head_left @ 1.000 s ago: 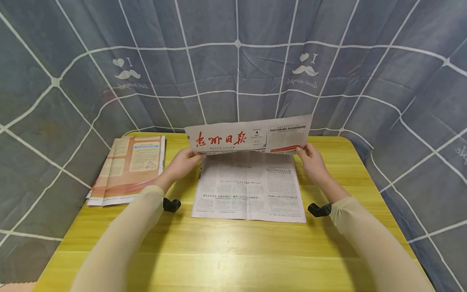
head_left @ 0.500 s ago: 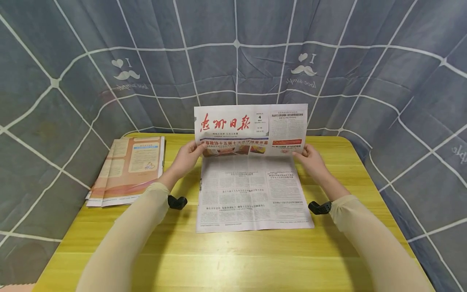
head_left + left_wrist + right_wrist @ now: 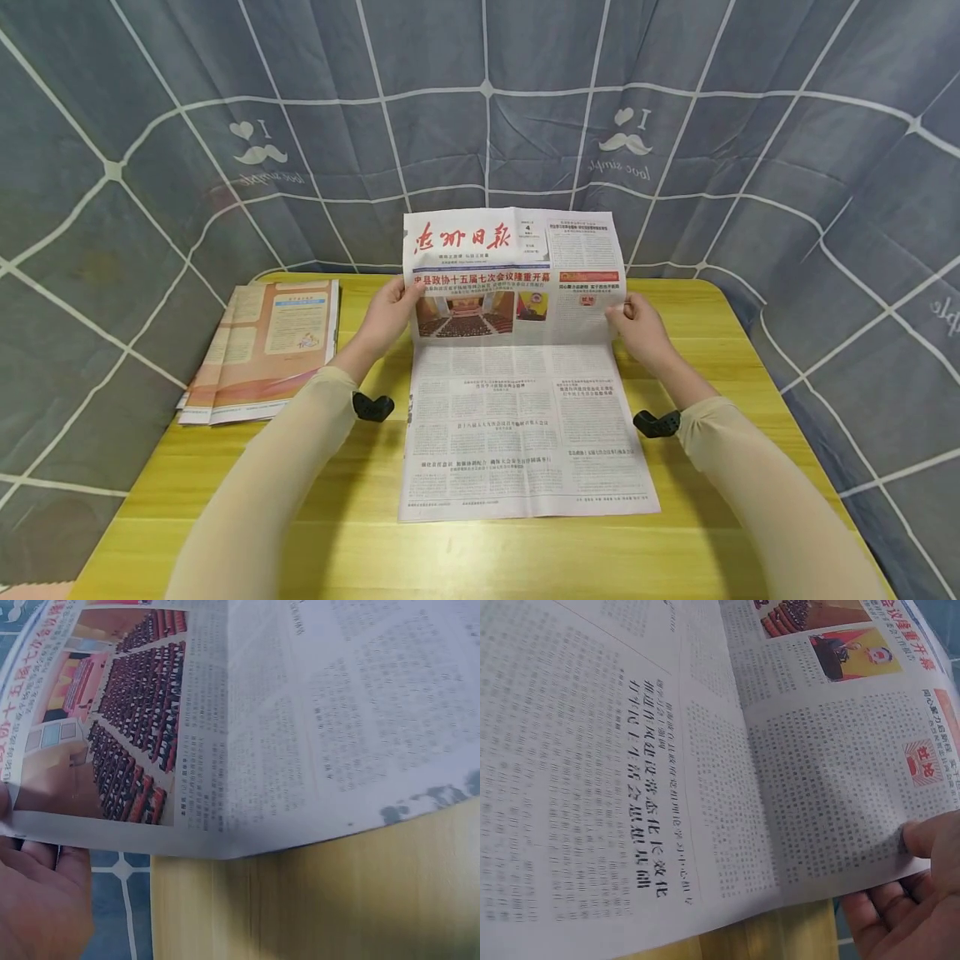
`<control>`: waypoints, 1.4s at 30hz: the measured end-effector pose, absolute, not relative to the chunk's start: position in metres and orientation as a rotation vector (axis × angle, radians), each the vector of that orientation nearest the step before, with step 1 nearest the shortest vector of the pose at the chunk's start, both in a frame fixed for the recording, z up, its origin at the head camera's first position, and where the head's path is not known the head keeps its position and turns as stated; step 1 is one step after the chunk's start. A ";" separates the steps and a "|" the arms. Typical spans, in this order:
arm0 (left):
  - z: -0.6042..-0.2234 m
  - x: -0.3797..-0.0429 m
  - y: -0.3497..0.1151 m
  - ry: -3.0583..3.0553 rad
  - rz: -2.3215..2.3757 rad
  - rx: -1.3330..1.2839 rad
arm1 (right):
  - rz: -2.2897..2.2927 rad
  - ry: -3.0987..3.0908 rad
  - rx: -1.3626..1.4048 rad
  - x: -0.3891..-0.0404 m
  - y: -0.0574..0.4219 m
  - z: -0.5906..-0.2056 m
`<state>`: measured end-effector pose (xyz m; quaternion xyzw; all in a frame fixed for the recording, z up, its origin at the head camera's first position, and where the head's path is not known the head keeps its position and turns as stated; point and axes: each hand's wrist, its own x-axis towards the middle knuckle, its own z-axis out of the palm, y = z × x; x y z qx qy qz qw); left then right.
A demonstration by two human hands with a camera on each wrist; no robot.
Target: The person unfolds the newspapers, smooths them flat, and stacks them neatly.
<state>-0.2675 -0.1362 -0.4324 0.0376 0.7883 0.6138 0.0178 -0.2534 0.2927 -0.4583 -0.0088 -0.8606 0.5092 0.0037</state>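
Observation:
A newspaper [image 3: 510, 400] with a red masthead is spread out before me, its upper half tilted up from a crosswise crease and its lower half reaching toward the table's front. My left hand [image 3: 387, 315] grips its left edge beside the colour photo; in the left wrist view the hand [image 3: 41, 900] shows fingers behind the sheet. On the opposite edge, my right hand [image 3: 639, 327] pinches the paper, thumb in front and fingers behind, as the right wrist view of the hand [image 3: 915, 900] shows.
On the left of the yellow wooden table [image 3: 450, 558] lies a stack of folded orange-printed papers [image 3: 262, 350]. A grey checked curtain [image 3: 480, 142] surrounds the table at the back and sides. Each wrist carries a black camera mount [image 3: 372, 407].
The upper half, earlier folded over toward me, has swung up and opened, showing the headline and photos. The lower edge has slid toward me. Both hands have kept hold of the newspaper.

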 end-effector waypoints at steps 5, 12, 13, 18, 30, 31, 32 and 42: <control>-0.431 -0.271 -0.132 2.390 1.950 0.126 | 1.602 -2.696 -0.020 -0.254 0.292 -0.458; -0.437 -0.276 -0.128 2.364 1.928 0.069 | 1.661 -2.744 -0.084 -0.256 0.293 -0.460; -0.439 -0.277 -0.128 2.367 1.916 0.056 | 1.663 -2.752 -0.090 -0.256 0.292 -0.460; -0.453 -0.276 -0.128 2.432 1.721 -0.030 | 1.670 -2.776 -0.134 -0.254 0.286 -0.460; -0.473 -0.262 -0.131 2.633 1.258 -0.066 | 1.538 -2.876 -0.292 -0.264 0.288 -0.476; -0.474 -0.262 -0.132 2.642 1.238 -0.061 | 1.522 -2.887 -0.302 -0.264 0.288 -0.477; -0.475 -0.262 -0.132 2.649 1.222 -0.056 | 1.508 -2.897 -0.309 -0.264 0.288 -0.478; -0.481 -0.262 -0.127 2.810 0.951 -0.010 | 1.364 -2.997 -0.328 -0.265 0.289 -0.490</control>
